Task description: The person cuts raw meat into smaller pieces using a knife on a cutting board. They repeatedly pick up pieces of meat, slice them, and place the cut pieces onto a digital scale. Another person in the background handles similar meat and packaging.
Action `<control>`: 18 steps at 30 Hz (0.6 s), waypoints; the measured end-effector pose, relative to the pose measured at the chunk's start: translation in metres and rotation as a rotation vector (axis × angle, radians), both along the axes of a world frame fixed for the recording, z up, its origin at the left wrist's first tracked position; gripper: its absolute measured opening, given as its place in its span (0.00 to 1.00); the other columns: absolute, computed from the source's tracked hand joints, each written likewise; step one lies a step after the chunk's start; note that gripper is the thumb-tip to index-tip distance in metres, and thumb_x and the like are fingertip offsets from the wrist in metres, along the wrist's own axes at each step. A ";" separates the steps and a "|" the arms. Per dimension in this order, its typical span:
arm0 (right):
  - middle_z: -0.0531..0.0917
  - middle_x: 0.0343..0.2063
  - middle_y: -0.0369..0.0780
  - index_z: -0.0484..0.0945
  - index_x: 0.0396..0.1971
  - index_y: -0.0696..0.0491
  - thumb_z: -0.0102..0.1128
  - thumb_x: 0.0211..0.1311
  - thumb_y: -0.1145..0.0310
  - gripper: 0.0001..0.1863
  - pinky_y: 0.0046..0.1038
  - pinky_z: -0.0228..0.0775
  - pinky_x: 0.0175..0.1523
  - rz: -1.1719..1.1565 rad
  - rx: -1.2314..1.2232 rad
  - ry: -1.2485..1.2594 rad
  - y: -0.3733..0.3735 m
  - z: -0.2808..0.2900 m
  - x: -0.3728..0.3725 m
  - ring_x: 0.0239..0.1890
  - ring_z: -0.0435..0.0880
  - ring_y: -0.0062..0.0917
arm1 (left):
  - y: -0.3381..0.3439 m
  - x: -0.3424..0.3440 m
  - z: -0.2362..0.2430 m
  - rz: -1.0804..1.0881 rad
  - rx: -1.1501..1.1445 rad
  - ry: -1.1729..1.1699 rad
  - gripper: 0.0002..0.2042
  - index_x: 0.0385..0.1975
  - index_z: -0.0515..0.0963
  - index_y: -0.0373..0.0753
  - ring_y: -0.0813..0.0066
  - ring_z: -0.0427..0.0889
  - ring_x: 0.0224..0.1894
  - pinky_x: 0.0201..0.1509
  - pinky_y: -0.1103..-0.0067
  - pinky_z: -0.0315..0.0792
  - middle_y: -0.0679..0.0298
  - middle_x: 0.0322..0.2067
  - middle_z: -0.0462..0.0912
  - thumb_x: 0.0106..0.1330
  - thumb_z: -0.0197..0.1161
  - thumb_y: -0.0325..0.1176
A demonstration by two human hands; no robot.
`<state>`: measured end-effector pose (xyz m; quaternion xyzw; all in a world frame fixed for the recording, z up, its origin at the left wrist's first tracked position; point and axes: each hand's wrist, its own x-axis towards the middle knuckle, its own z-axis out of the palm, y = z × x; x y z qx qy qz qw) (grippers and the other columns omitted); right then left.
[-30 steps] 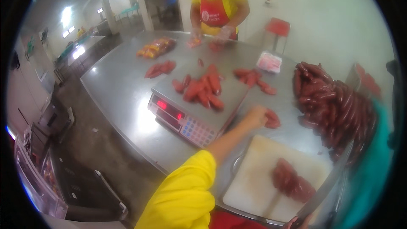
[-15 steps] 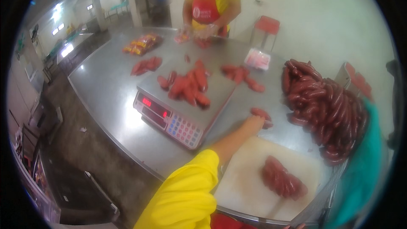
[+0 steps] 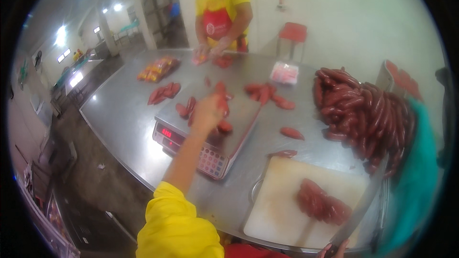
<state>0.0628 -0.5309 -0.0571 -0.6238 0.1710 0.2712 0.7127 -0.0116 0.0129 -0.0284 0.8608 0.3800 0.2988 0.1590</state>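
My left hand reaches over the sausages heaped on a digital scale and touches them. Its fingers are blurred and partly hidden among the sausages, so their grip cannot be made out. At the lower right edge, my right hand is closed round the handle of a long knife, blade pointing up and away. Beside the blade, a clump of dark red sausages lies on a white cutting board. Two single sausages, one of them this sausage, lie between board and scale.
A large pile of sausages covers the table's right side, next to green cloth. Smaller sausage groups, filled bags and a white pack lie farther back. Across the metal table, a co-worker handles sausages. A red stool stands behind.
My left hand has moved from the loose sausages by the board leftward onto the heap on the scale. The knife and my right hand have come further into view at the lower right.
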 end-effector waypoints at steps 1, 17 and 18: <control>0.65 0.06 0.36 0.70 0.23 0.51 0.34 0.64 0.31 0.35 0.25 0.53 0.10 -0.005 0.010 0.007 -0.001 -0.002 0.000 0.05 0.62 0.25 | 0.014 -0.016 -0.001 0.065 0.154 0.122 0.20 0.43 0.77 0.35 0.49 0.79 0.44 0.47 0.62 0.72 0.48 0.38 0.80 0.50 0.67 0.38; 0.66 0.06 0.35 0.71 0.22 0.50 0.38 0.64 0.31 0.34 0.24 0.52 0.10 -0.022 -0.033 -0.116 0.002 0.018 -0.016 0.05 0.62 0.24 | 0.035 0.067 -0.005 0.161 0.131 0.231 0.21 0.39 0.80 0.35 0.50 0.80 0.46 0.50 0.61 0.72 0.46 0.40 0.82 0.58 0.63 0.48; 0.66 0.06 0.35 0.71 0.21 0.50 0.38 0.63 0.31 0.34 0.24 0.52 0.10 -0.023 -0.003 -0.117 0.001 0.017 -0.018 0.05 0.62 0.24 | 0.030 0.076 -0.009 0.105 0.103 0.142 0.19 0.39 0.80 0.34 0.49 0.80 0.45 0.48 0.62 0.73 0.45 0.39 0.81 0.58 0.64 0.46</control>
